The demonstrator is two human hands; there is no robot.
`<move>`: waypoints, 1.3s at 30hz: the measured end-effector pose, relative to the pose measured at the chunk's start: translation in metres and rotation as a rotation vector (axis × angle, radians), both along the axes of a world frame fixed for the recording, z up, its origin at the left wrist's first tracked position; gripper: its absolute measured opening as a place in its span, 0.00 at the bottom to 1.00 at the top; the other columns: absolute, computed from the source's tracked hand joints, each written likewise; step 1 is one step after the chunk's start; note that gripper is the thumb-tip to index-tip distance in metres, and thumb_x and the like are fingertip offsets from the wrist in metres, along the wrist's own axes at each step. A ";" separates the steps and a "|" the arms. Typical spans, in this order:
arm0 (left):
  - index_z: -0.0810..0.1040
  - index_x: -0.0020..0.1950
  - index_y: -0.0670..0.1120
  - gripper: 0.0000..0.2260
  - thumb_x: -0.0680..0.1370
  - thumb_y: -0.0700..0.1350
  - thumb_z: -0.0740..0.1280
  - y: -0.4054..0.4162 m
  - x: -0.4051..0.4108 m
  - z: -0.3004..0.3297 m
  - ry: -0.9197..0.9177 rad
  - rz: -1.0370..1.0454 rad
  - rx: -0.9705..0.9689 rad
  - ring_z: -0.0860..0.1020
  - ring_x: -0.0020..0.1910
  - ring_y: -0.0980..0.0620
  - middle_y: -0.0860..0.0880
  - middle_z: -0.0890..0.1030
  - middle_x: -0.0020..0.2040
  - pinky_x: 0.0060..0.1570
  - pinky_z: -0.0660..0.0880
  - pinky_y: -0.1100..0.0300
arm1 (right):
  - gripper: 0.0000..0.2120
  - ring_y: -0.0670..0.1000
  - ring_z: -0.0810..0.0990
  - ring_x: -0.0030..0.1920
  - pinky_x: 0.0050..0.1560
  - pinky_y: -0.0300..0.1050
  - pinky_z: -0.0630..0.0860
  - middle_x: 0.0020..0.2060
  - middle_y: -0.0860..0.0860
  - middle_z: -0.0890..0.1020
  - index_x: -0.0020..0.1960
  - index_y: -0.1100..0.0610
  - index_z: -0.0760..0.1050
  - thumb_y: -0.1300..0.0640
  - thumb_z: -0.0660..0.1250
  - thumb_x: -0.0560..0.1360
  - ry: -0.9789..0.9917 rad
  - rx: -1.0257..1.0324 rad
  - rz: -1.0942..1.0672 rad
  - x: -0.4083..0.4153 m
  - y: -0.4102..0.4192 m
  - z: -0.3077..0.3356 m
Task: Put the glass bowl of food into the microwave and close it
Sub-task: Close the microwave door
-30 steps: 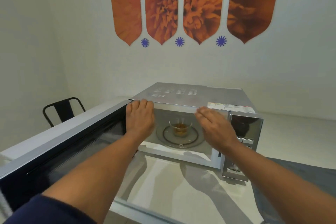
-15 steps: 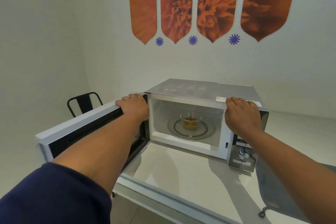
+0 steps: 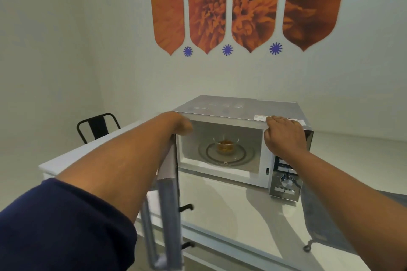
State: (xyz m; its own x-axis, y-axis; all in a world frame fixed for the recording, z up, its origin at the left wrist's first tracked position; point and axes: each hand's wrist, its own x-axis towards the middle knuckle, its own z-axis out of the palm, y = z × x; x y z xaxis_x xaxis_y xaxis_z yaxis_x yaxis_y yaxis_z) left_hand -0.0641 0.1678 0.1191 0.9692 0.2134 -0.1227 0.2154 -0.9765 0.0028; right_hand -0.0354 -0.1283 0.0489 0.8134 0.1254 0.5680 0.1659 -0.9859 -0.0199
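Observation:
A small glass bowl of orange-brown food (image 3: pixel 225 145) stands on the glass turntable inside the silver microwave (image 3: pixel 242 106). The microwave door (image 3: pixel 167 191) hangs open, swung about halfway and seen nearly edge-on. My left hand (image 3: pixel 180 124) reaches over the door's top edge near the hinge; its fingers are hidden behind the door. My right hand (image 3: pixel 284 136) rests with curled fingers on the microwave's top front edge, above the control panel (image 3: pixel 285 179). Neither hand touches the bowl.
The microwave sits on a white counter (image 3: pixel 231 209) against a white wall with orange flower panels. A grey cloth (image 3: pixel 321 220) lies at the right, hanging over the counter's front edge. A black chair (image 3: pixel 97 126) stands behind the counter's left end.
The door has swung from wide open at the left to about halfway, my left hand moving with its top edge. My right hand has stayed on the microwave's top edge.

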 end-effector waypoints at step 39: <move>0.65 0.79 0.55 0.23 0.85 0.59 0.51 -0.127 0.089 -0.057 -0.613 -0.931 -0.049 0.65 0.78 0.54 0.54 0.68 0.78 0.71 0.66 0.52 | 0.22 0.52 0.68 0.76 0.75 0.50 0.65 0.75 0.48 0.72 0.76 0.50 0.68 0.47 0.58 0.84 0.238 0.153 0.231 0.014 -0.036 0.016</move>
